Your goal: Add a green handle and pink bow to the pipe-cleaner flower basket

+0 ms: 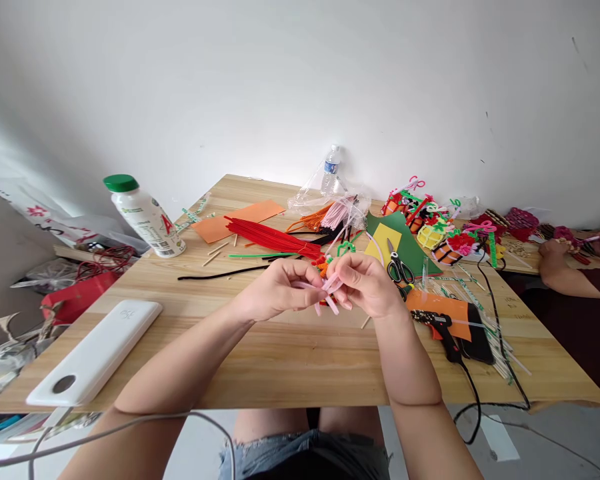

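Note:
Above the middle of the wooden table [290, 360], both hands pinch a looped pale pink pipe cleaner [333, 304]. My left hand [285, 290] closes thumb and fingers on one part of it. My right hand [363, 283] is closed on another part close by, the fingertips nearly meeting. Two short pink ends hang below the fingers. Partly hidden behind the hands is an orange and green pipe-cleaner piece [347, 248]. A bundle of red pipe cleaners [275, 237] lies just beyond my left hand, and scissors [399, 265] rest beyond my right hand.
A glue gun [443, 330] with a black cord lies at right, near orange paper [445, 310]. Decorated pipe-cleaner pieces [433, 227] stand at the back right. A white bottle [147, 217] and a power bank [97, 350] are at left. Another person's arm [563, 270] rests far right.

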A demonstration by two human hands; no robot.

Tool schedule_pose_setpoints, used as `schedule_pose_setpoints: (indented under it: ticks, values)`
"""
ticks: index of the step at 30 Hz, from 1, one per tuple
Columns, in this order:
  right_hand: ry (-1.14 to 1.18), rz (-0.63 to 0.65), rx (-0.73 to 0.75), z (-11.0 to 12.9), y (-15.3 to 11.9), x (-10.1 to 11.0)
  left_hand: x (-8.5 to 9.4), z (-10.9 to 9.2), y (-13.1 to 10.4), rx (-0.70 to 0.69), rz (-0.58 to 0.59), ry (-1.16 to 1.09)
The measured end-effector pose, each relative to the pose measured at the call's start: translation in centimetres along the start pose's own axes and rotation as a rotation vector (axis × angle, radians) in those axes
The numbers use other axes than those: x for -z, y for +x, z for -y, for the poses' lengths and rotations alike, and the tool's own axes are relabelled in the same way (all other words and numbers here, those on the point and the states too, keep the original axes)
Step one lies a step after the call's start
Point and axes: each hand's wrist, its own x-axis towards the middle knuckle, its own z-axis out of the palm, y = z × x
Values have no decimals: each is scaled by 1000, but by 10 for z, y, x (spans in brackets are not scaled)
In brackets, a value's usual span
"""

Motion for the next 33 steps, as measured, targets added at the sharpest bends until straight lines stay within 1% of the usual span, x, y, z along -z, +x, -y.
schedule_pose_setpoints:
  ticks: [2,4,8,12,15,17,19,22,24,28,30,33]
  values:
    - [70,0,-65,-2,2,-3,-3,-1,0,0,19,45]
    - [128,-36,-102,-5,4,-7,-6,-2,-1,-12,9,72]
    - [203,-69,-101,-6,5,-11,-6,-4,0,-13,-55,37]
    - [232,-66,-83,-4,5,-11,-3,-3,1,-9,-100,-71]
    - [242,-24,-76,-3,5,-11,-2,-1,3,-33,-110,-158]
    - [242,30,-90,-3,4,-9,-2,1,3,-62,-115,-164]
    - [240,78,-115,-2,4,-7,-3,2,2,-100,-134,-129]
    - [222,99,-140,0,2,-5,-4,4,0,-163,-177,-56]
    - [201,107,-143,1,0,-4,-4,5,-1,-171,-185,-19]
    - [189,65,-157,1,1,-5,-4,7,1,-133,-163,4]
    - [205,29,-147,-2,3,-6,-3,9,2,-139,-181,-12]
    - [235,-23,-89,-9,8,-11,-1,11,5,-157,-240,-44]
